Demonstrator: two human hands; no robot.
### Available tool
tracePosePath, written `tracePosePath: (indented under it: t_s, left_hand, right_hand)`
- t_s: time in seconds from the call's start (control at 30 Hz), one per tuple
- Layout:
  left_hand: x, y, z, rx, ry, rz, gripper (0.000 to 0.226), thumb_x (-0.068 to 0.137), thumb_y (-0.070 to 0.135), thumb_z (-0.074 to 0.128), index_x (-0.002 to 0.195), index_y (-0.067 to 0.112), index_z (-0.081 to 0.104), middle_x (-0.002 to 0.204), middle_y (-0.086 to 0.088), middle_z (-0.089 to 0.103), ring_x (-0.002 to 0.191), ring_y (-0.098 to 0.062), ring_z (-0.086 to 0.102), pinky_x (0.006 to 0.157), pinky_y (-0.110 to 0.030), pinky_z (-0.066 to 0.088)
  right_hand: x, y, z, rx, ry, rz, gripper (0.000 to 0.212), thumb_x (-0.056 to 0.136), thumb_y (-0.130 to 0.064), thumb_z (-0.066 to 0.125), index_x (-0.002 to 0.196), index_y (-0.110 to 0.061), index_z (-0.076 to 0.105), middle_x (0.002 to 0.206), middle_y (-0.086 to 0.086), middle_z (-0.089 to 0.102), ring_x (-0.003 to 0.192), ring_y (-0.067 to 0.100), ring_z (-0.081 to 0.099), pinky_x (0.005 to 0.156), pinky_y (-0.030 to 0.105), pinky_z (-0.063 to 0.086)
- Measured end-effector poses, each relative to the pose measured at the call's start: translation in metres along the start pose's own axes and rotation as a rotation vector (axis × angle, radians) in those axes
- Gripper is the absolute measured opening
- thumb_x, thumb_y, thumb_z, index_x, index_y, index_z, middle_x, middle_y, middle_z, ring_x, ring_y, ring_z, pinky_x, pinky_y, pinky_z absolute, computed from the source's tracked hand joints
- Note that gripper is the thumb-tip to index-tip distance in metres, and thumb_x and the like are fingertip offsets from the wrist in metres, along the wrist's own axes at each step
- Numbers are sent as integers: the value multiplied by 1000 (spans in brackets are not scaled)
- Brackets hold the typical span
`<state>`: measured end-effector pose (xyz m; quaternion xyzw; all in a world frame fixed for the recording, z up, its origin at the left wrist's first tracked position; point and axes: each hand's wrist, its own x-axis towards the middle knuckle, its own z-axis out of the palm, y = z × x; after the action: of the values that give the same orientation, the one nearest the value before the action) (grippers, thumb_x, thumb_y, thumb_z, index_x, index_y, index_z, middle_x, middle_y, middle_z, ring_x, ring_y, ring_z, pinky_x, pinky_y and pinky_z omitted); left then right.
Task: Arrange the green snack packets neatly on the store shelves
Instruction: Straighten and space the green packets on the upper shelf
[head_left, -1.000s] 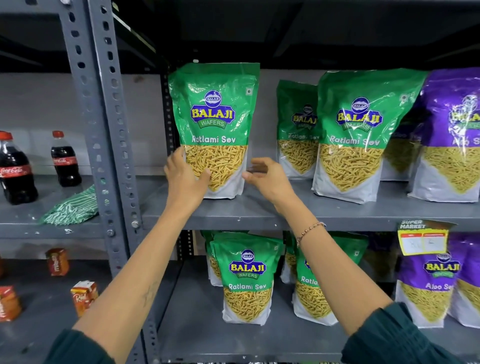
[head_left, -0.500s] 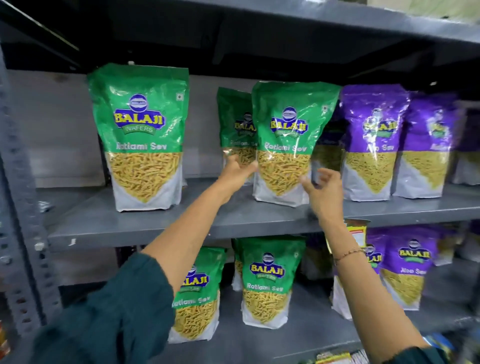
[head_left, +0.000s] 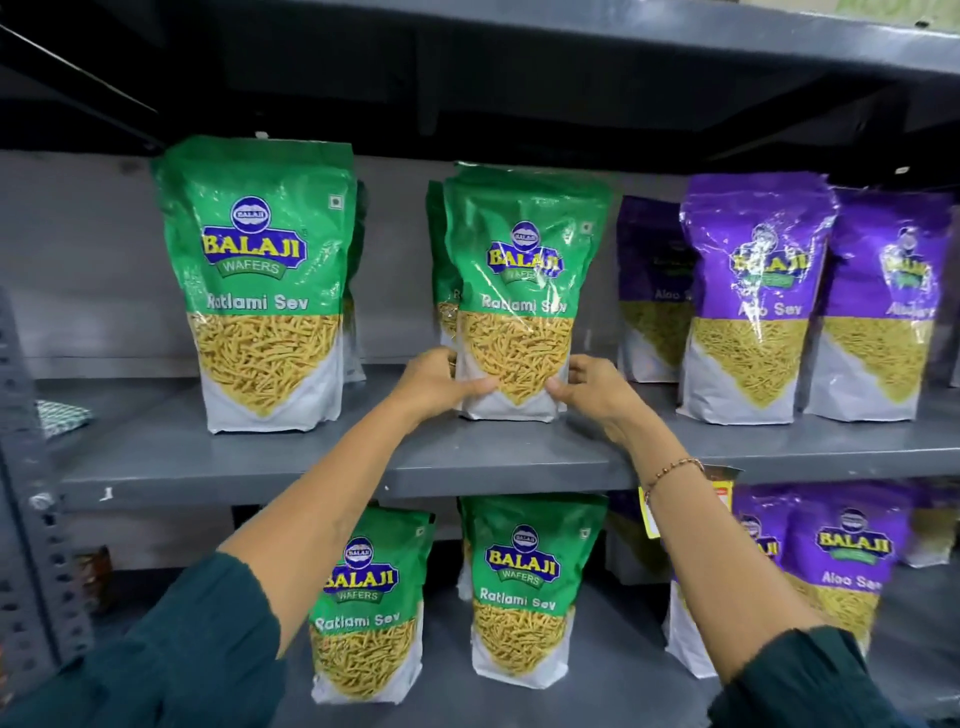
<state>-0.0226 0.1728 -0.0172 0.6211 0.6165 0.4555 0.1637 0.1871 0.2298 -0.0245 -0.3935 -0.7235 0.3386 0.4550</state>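
Observation:
A green Ratlami Sev packet (head_left: 522, 291) stands upright in the middle of the grey upper shelf (head_left: 467, 462). My left hand (head_left: 439, 382) grips its lower left edge and my right hand (head_left: 592, 387) grips its lower right edge. Another green packet (head_left: 439, 270) stands right behind it, mostly hidden. A second green packet (head_left: 262, 280) stands alone to the left on the same shelf. On the lower shelf two more green packets (head_left: 366, 608) (head_left: 524, 587) stand upright.
Purple Aloo Sev packets (head_left: 753, 291) stand to the right on the upper shelf, and more purple packets (head_left: 841, 556) sit below. A yellow price tag (head_left: 719, 493) hangs on the shelf edge by my right wrist. A perforated grey upright (head_left: 31, 519) stands at the left.
Both hands left the left green packet, reached right, and now hold the middle green packet at its base. The view has shifted right and closer.

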Motion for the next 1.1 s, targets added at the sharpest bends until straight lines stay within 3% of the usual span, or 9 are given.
tracePosePath:
  t_s: [0.07,0.13,0.3,0.47,0.63,0.8,0.97,1.1]
  left_hand:
    - [-8,-7,-9,45,96,-25,53,59,55,80,91,17,61,102,-8,69,92,-21,63,81,-40,53]
    - [-15,-10,-14,50,135,-22,62,59,56,80,96,11,60,103,-13,68,94,-26,63,83,-46,52]
    - [-23,-8,-13,68,136,-18,59,61,56,78,96,16,53,102,-8,65,98,-29,61,88,-48,51]
    - [-25,-10,-11,35,136,-14,67,62,54,79,111,13,57,108,-8,68,99,-22,62,91,-49,52]
    - [-28,-8,-9,45,140,-7,69,67,50,77,119,9,56,113,-10,67,103,-23,62,91,-47,51]
    - [-32,-6,-7,67,139,23,58,71,47,75,112,10,58,112,-8,68,101,-21,62,88,-41,52]
    - [-33,-5,-7,84,137,26,60,73,48,73,113,7,57,116,-10,67,104,-24,62,91,-45,50]
    - [-39,-5,-3,185,140,43,67,79,51,65,124,5,50,126,-13,61,114,-27,57,92,-39,47]
  right_hand:
    - [5,-2,10,54,-62,-15,33,82,-8,66,113,-4,56,124,18,61,113,27,55,99,44,46]
    - [7,-2,16,90,-85,-23,34,81,-6,66,114,-5,57,123,17,61,112,25,55,99,43,46]
    - [6,1,16,138,-76,-23,33,80,-5,67,111,-6,58,116,12,62,111,25,55,98,42,46]
    - [3,2,14,170,-86,-36,34,80,-3,66,113,-6,57,110,7,62,108,22,55,96,39,47]
    - [-1,1,13,172,-98,-63,32,82,-3,64,113,-9,57,103,-1,62,97,10,55,83,26,45]
    - [0,3,13,141,-89,-51,38,84,-4,62,121,-4,53,113,4,59,109,17,51,96,33,43]
    - [-3,1,13,144,-112,-38,39,86,-4,60,123,-5,51,112,1,58,106,13,51,89,27,41]
    - [-11,-1,13,162,-129,-20,39,87,-9,60,124,-6,49,116,5,59,111,18,54,87,24,45]
